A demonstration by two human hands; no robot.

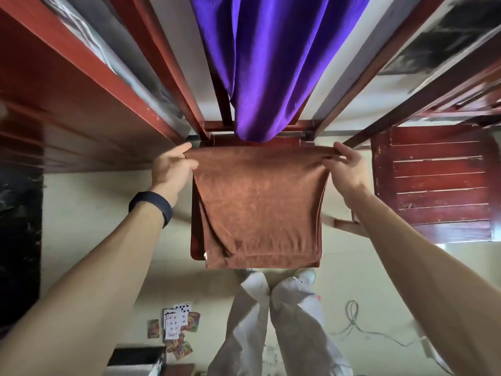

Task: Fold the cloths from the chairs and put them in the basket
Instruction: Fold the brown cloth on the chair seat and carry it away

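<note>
A brown cloth (257, 207) hangs doubled in front of me, its hemmed edge at the bottom. My left hand (170, 165) pinches its top left corner, and my right hand (347, 165) pinches its top right corner, so the top edge is stretched between them. Behind the cloth stands a red wooden chair (198, 248), mostly hidden by it. A purple cloth (271, 63) hangs down from above, ending just behind the brown cloth's top edge. No basket is in view.
Another red slatted chair (436, 183) stands to the right. Red bunk-bed frames (81, 77) run along both sides. Playing cards (176, 329) lie scattered on the pale floor, and a grey cable (357, 321) lies at the lower right. My white trouser legs (271, 321) are below.
</note>
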